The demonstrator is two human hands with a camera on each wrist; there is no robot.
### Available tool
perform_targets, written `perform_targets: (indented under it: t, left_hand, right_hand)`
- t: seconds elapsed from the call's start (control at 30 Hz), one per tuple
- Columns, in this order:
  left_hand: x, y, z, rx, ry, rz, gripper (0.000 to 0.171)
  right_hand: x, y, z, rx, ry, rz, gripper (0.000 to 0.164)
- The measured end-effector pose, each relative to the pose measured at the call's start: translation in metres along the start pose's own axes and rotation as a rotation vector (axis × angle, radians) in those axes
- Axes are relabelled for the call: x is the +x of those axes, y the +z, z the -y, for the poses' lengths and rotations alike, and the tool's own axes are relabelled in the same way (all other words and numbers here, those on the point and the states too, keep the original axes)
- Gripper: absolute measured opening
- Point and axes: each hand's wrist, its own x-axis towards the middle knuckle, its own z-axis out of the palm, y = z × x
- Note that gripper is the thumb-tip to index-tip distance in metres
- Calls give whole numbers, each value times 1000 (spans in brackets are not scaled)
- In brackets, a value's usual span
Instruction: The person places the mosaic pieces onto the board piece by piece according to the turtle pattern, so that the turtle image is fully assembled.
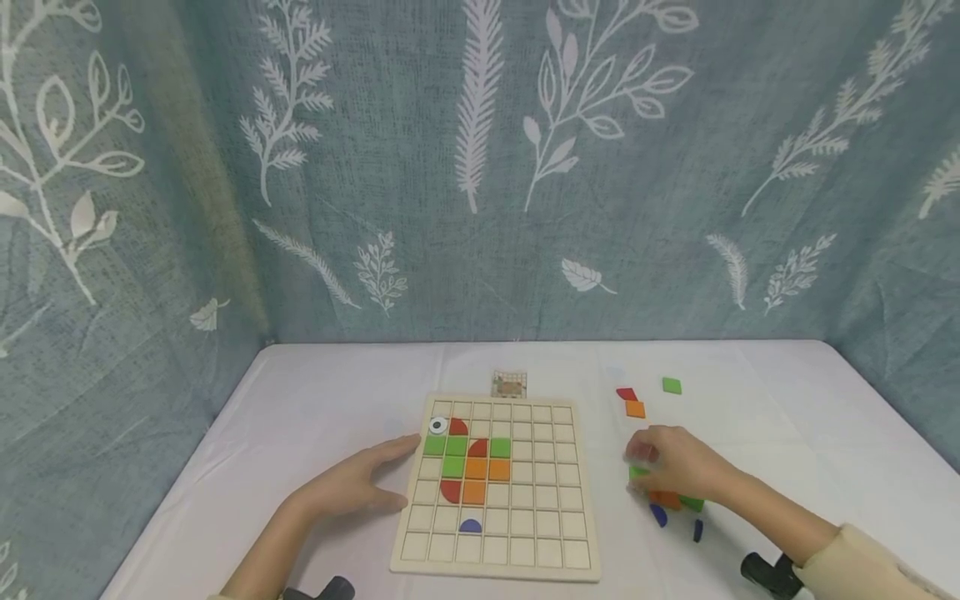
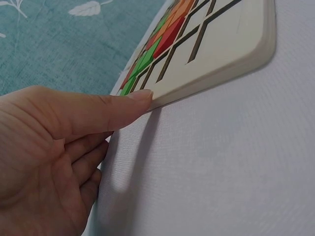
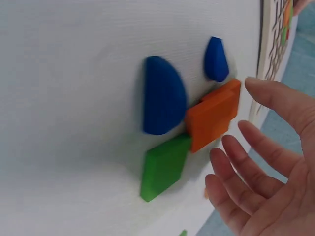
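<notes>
A square wooden grid board (image 1: 542, 523) lies on the table, with green, red, orange and blue tiles and a round eye piece (image 1: 438, 426) in its cells. At its left edge rests my left hand (image 1: 352, 479), fingers spread; the thumb (image 2: 140, 98) touches the board's side in the left wrist view. My right hand (image 1: 686, 462) hovers over a small pile of loose pieces, its fingers loosely bent and apart from the thumb. Beside it are orange tiles (image 3: 212, 115), a green tile (image 3: 165, 167) and blue half-round pieces (image 3: 163, 96).
Behind the board lies a small picture card (image 1: 509, 384). Farther back on the right are a red piece (image 1: 626, 393), an orange square (image 1: 635, 409) and a green square (image 1: 672, 386). A patterned blue-green curtain (image 1: 420, 167) hangs behind the white table (image 1: 337, 392).
</notes>
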Motion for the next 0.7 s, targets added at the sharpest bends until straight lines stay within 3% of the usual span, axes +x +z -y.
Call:
perform_targets:
  t: [0.17,0.3,0.7]
  left_hand:
    - [1,2,1,-7,-13,-14,83]
    - [0,4,2,-11,-26,-15,82]
    - [0,3,1,-2,-12,-24,81]
  right_hand:
    - [-1,5,-3,14,64,9,32]
    - [-2,9,-3,39,63,-3,26]
    - [0,11,-2,8,-74,-54,21]
